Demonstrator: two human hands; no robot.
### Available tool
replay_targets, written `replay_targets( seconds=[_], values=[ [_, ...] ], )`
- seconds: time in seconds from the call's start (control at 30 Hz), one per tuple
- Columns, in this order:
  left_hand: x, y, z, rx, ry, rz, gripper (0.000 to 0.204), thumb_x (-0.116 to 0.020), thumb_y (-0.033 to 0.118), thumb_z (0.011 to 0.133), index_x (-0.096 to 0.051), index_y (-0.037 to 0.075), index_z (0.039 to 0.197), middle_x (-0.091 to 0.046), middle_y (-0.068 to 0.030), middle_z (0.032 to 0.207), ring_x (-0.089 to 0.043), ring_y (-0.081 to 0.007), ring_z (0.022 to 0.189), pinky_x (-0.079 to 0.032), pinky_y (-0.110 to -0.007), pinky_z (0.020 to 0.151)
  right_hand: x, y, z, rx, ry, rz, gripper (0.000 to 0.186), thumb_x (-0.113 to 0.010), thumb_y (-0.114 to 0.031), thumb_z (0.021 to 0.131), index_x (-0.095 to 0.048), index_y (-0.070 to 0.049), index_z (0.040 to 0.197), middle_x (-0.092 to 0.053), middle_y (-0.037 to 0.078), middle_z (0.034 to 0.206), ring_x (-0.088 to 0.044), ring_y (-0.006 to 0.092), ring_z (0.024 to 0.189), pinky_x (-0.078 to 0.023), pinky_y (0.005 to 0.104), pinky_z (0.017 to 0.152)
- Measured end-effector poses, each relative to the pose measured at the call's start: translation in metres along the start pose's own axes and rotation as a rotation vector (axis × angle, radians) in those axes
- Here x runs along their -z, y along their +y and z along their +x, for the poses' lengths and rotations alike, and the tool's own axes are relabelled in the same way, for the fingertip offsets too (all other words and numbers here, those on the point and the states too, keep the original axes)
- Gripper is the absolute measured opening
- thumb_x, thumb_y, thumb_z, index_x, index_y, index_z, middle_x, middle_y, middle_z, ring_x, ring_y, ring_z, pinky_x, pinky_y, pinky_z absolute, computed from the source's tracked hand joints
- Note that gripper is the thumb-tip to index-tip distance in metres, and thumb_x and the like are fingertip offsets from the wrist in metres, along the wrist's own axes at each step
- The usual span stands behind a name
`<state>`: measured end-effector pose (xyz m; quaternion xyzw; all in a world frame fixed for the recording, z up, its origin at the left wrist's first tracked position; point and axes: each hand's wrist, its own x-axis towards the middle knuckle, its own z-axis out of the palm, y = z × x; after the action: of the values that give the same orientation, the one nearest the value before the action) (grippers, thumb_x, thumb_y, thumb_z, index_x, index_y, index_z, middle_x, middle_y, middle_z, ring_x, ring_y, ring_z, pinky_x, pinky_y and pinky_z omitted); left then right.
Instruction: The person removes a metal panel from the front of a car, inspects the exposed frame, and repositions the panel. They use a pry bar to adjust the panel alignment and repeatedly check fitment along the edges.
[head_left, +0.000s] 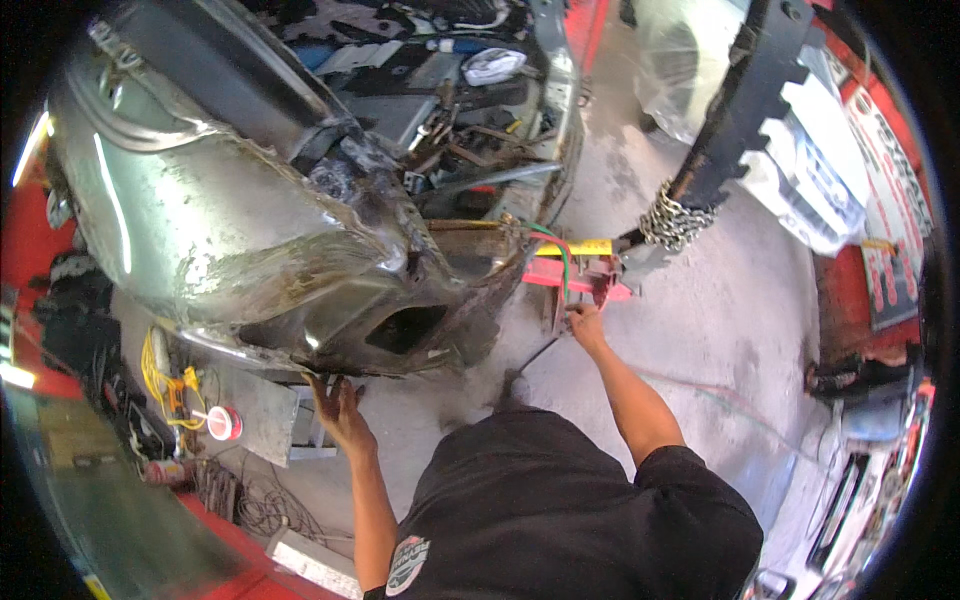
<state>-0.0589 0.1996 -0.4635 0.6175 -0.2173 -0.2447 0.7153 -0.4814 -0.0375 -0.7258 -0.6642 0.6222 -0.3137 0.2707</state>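
Red clamp [580,280] touches right hand [585,322] fingertips, curled; left hand [340,410] spread under car body [250,240].

hands [345,412]: 2 | car bodies [250,220]: 1 | chains [672,222]: 1 | red clamps [580,278]: 1

Silver, rust-streaked car body [230,230], pinkish-red clamp [580,280], yellow cord [160,375].

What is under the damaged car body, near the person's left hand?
Under the car body, a grey metal stand is on the concrete floor, beside the left hand. Yellow cable lies further left. The body covers what is deeper beneath it.
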Motion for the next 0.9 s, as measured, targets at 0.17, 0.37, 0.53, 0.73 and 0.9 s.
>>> replay_targets(
  seconds=[0.17, 0.37, 0.53, 0.73, 0.9],
  values=[
    [0.021, -0.003, 0.003, 0.011, -0.036, 0.002, 0.065, -0.055, 0.009, 0.093, -0.027, 0.005, 0.151, -0.045, -0.0145, 0.139, -0.055, -0.0215, 0.106, -0.05, -0.037, 0.085, 0.013, -0.086, -0.033, -0.116, 0.001, 0.142, 0.031, -0.051, -0.012, 0.082, -0.069, 0.006, 0.1, -0.067, 0.013, 0.071, -0.063, 0.0177, 0.058, -0.05, 0.0304, 0.052],
    [0.024, -0.015, 0.01, -0.064, -0.114, 0.168, 0.063, -0.051, 0.013, 0.094, -0.026, 0.002, 0.15, -0.041, -0.0215, 0.142, -0.053, -0.033, 0.118, -0.053, -0.042, 0.084, 0.037, -0.101, -0.032, -0.258, 0.063, 0.358, 0.032, -0.051, -0.011, 0.082, -0.067, 0.007, 0.102, -0.066, 0.009, 0.071, -0.058, 0.0146, 0.055, -0.047, 0.0286, 0.05],
    [-0.003, -0.014, 0.007, -0.114, -0.029, 0.191, 0.064, -0.054, 0.011, 0.092, -0.028, 0.0, 0.149, -0.045, -0.0174, 0.136, -0.053, -0.0285, 0.111, -0.051, -0.04, 0.082, 0.066, -0.158, 0.051, -0.038, 0.074, 0.29, 0.032, -0.05, -0.011, 0.085, -0.066, 0.006, 0.107, -0.064, 0.008, 0.072, -0.057, 0.0127, 0.06, -0.047, 0.0267, 0.056],
    [-0.021, -0.033, 0.007, -0.036, 0.178, 0.217, 0.063, -0.057, 0.008, 0.09, -0.029, 0.001, 0.146, -0.042, -0.0169, 0.136, -0.049, -0.0299, 0.114, -0.049, -0.042, 0.087, 0.024, -0.207, 0.237, 0.201, -0.018, 0.329, 0.031, -0.05, -0.009, 0.086, -0.065, 0.002, 0.111, -0.067, 0.01, 0.079, -0.061, 0.0141, 0.068, -0.049, 0.0276, 0.063],
    [-0.072, -0.022, 0.018, 0.069, 0.456, 0.234, 0.068, -0.056, 0.026, 0.094, -0.023, 0.004, 0.149, -0.037, -0.0167, 0.141, -0.045, -0.0295, 0.123, -0.046, -0.045, 0.093, -0.03, -0.202, 0.432, 0.55, 0.043, 0.123, 0.031, -0.053, -0.004, 0.083, -0.063, 0.001, 0.113, -0.066, 0.022, 0.092, -0.062, 0.0347, 0.079, -0.05, 0.0382, 0.072]
  ],
)
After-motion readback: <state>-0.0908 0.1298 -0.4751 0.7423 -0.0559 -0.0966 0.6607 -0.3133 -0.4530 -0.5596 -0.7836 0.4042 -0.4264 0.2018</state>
